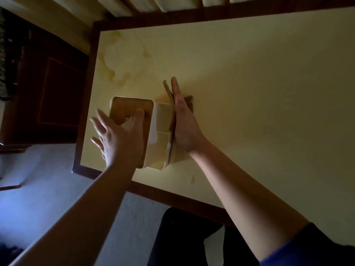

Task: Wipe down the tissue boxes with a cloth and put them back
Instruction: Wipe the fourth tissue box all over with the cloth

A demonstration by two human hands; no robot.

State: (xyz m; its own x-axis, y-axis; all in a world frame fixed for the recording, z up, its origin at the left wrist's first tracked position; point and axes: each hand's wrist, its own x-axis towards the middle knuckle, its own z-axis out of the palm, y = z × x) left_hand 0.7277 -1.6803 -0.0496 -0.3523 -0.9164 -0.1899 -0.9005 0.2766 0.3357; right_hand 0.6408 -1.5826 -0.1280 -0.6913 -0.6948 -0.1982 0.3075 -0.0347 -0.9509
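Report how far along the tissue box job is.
Done: nothing visibly; no cloth is in view. In hand: both hands flank the tissue box on the table, the left hand with spread fingers over its wooden lid, the right hand flat against its side. Left: wiping, or confirming it's finished.

The left hand is smeared with motion blur, its fingers soft-edged, and it covers much of the tissue box's wooden lid, so the slot and the tissue at it show only in part. The right hand lies flat along the box's far side and hides that wall; whether its palm touches the box cannot be told. A brown piece behind it is mostly hidden, and what it is stays unclear. The counter is cut off at the right edge. Both forearms run out of the bottom. The dark furniture at left is too dim to make out.
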